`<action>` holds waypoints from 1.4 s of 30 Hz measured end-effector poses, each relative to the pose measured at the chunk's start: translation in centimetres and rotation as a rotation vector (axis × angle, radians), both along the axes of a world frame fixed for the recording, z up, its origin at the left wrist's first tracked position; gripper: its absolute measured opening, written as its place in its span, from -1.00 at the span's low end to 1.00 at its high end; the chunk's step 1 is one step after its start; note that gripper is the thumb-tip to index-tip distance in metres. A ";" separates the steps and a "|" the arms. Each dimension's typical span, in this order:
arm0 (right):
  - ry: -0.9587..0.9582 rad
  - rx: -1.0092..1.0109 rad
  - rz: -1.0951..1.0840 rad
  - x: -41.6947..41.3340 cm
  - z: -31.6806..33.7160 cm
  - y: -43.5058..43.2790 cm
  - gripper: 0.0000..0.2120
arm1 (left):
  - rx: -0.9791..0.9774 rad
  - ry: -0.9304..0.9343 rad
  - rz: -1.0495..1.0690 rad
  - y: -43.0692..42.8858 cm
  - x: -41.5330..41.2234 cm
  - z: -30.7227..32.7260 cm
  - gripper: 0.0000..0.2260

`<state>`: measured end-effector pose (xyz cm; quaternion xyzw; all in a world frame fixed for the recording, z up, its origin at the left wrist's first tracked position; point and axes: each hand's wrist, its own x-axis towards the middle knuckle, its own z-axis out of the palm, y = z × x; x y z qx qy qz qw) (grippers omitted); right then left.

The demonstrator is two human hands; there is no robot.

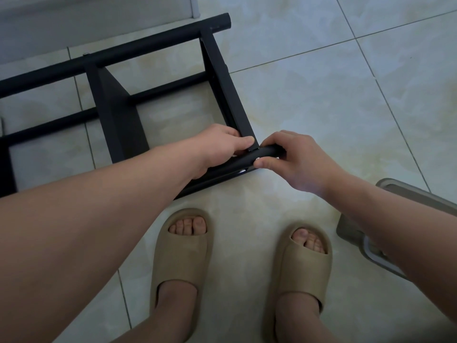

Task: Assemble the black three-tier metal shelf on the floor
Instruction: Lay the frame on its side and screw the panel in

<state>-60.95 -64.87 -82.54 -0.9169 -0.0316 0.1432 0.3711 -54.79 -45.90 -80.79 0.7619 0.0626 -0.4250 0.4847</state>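
Observation:
The black metal shelf frame [116, 112] lies on its side on the tiled floor, with flat shelf panels standing on edge between long round poles. A far pole [128, 49] runs along the top left. My left hand [222, 144] grips the corner where the end panel [223, 82] meets the near pole. My right hand [294, 159] is closed around the end of that near black pole [249, 158], thumb underneath. A small shiny fitting shows just below the pole end; what it is I cannot tell.
My two feet in beige slides [181, 253] [304, 263] stand just in front of the frame. A grey plastic object [356, 226] lies on the floor at the right, partly behind my right forearm. A pale wall or cabinet base [94, 18] runs along the top left.

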 end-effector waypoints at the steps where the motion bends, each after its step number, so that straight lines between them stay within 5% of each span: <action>1: 0.008 0.006 -0.017 0.0 0.0 0.0 -0.77 | 0.008 0.002 -0.003 0.0 0.0 0.1 -0.78; 20: 0.194 0.078 -0.167 0.5 0.3 -0.1 -0.79 | 0.045 0.022 -0.020 -0.1 -0.3 0.7 -0.85; 25: 0.107 -0.028 -0.084 -0.1 0.6 0.3 -0.76 | 0.067 -0.021 -0.013 -0.2 -0.6 0.6 -0.83; 30: 0.168 -0.094 0.027 -0.9 2.8 0.7 -0.38 | 0.226 -0.161 -0.021 -0.8 -1.6 2.0 -0.88; 36: 0.155 -0.398 0.120 -4.3 8.9 -2.1 -0.14 | 0.634 -0.549 -0.428 -1.4 -3.8 7.1 -0.54; 42: 0.117 -0.552 0.035 -9.8 13.0 -6.9 -0.23 | 0.630 -0.932 -0.986 -5.1 -7.4 10.4 -0.36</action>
